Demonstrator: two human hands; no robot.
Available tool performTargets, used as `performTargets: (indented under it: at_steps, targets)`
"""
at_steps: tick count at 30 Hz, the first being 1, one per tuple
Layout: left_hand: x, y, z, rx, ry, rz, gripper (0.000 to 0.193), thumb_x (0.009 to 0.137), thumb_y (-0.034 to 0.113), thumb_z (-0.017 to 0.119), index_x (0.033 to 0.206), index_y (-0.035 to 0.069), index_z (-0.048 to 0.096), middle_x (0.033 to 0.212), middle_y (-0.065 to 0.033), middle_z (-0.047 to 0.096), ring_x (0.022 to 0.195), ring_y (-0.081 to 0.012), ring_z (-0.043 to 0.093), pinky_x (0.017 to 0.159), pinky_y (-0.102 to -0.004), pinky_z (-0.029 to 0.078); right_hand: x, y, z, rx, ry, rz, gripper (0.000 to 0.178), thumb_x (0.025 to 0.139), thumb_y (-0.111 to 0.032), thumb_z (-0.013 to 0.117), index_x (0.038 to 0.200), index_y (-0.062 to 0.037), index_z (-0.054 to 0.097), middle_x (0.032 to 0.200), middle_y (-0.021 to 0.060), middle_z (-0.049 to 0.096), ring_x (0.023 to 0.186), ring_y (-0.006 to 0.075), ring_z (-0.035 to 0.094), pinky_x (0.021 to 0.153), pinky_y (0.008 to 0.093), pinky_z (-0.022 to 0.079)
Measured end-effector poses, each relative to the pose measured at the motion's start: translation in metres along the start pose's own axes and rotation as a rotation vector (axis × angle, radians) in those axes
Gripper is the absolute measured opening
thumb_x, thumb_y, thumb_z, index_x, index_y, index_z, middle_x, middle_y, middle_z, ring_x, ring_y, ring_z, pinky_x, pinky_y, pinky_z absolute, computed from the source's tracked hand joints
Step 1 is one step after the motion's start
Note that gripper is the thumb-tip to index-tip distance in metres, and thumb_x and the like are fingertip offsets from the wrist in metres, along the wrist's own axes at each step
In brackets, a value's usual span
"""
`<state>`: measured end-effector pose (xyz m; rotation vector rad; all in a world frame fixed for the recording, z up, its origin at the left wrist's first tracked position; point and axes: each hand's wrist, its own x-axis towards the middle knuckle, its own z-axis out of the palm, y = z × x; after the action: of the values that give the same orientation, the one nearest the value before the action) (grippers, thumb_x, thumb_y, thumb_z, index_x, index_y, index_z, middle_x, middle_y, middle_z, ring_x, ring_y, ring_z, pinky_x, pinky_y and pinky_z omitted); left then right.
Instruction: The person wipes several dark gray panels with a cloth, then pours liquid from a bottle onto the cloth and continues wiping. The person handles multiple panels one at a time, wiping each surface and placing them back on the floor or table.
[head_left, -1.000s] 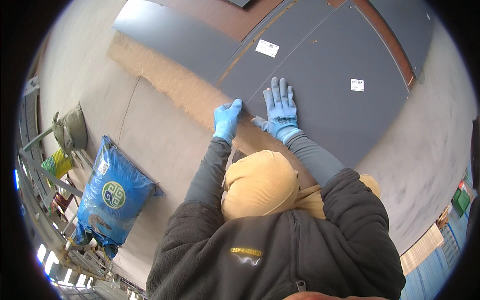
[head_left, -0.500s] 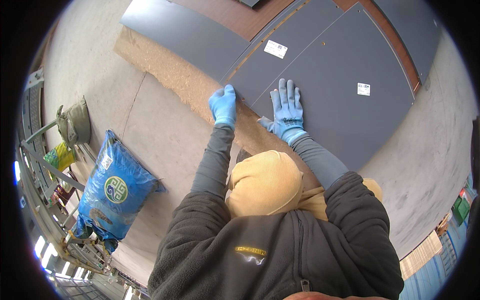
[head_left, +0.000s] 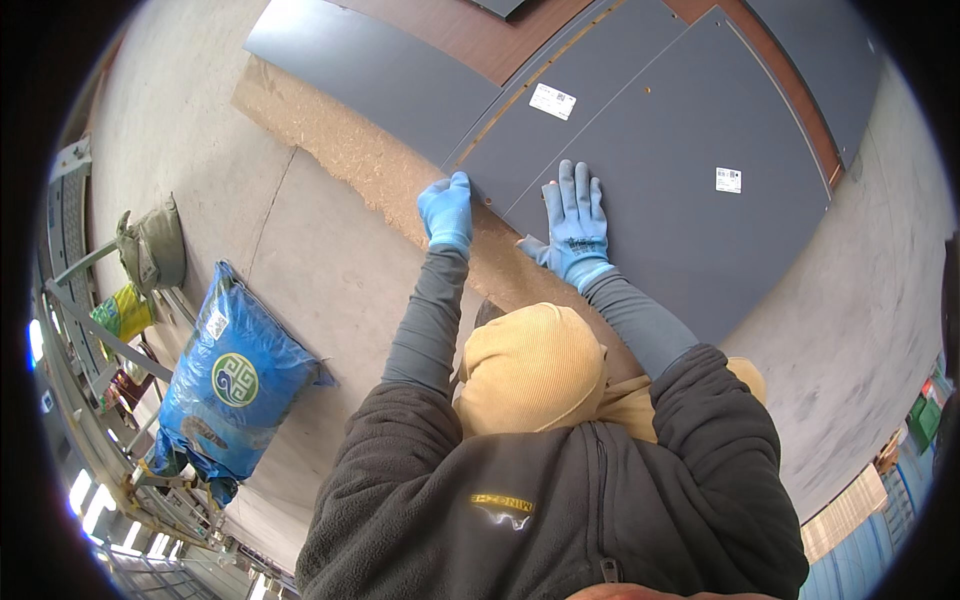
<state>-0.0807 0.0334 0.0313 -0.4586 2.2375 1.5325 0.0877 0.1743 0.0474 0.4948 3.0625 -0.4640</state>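
My right hand, in a blue work glove, lies flat on a dark grey panel with its fingers stretched out and its thumb to the left. My left hand, gloved the same way, is closed by the panel's near left corner, above the brown rough-edged sheet. Whatever its fingers hold, if anything, is hidden. A thin line and a few small holes mark the grey panel. It carries two white labels, one farther left and one on the right.
Another grey panel lies at the far left, beside a reddish-brown board. A stuffed blue bag sits on the concrete floor at my left, near a green-grey sack and a metal frame. My bent knee is close to the sheet.
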Motion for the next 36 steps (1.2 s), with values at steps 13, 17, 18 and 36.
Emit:
performTargets:
  at_steps: [13,17,18,36]
  targets:
    - [0.008,-0.012,-0.007,0.016,-0.056,0.001,0.032,0.095,0.024,0.076,0.095,-0.008,0.075,0.081,-0.0067,0.072,0.075,-0.0144,0.062,0.071,-0.0327,0.052,-0.001,0.002,0.001,0.024,0.019,-0.016,0.107,0.075,-0.067,0.076,0.148,0.0049,0.046,0.17,0.0319,0.015,0.159,0.0488,0.008,0.131,0.0589,0.006]
    - [0.014,-0.015,-0.012,-0.016,-0.147,-0.019,0.033,0.097,0.025,0.075,0.096,-0.008,0.075,0.082,-0.0045,0.071,0.076,-0.0135,0.061,0.072,-0.0318,0.051,-0.002,0.003,0.0,0.026,0.024,-0.017,0.106,0.075,-0.067,0.075,0.149,0.0038,0.046,0.17,0.0317,0.016,0.159,0.0494,0.01,0.13,0.0599,0.008]
    - [0.015,-0.015,-0.013,-0.019,-0.182,0.011,0.033,0.097,0.025,0.074,0.093,-0.007,0.075,0.078,-0.0018,0.068,0.071,-0.0119,0.058,0.066,-0.0311,0.048,-0.002,0.004,0.0,0.034,0.033,-0.019,0.106,0.076,-0.067,0.074,0.15,0.0032,0.045,0.17,0.0314,0.015,0.159,0.0495,0.011,0.13,0.0604,0.009]
    - [-0.007,0.004,-0.02,-0.127,-0.203,-0.13,0.031,0.102,0.036,0.069,0.103,0.004,0.072,0.083,0.0017,0.065,0.066,-0.01,0.054,0.059,-0.0281,0.045,-0.008,0.009,-0.018,0.053,-0.003,-0.026,0.106,0.082,-0.073,0.065,0.152,0.0039,0.045,0.169,0.0319,0.018,0.158,0.0487,0.012,0.129,0.0588,0.008]
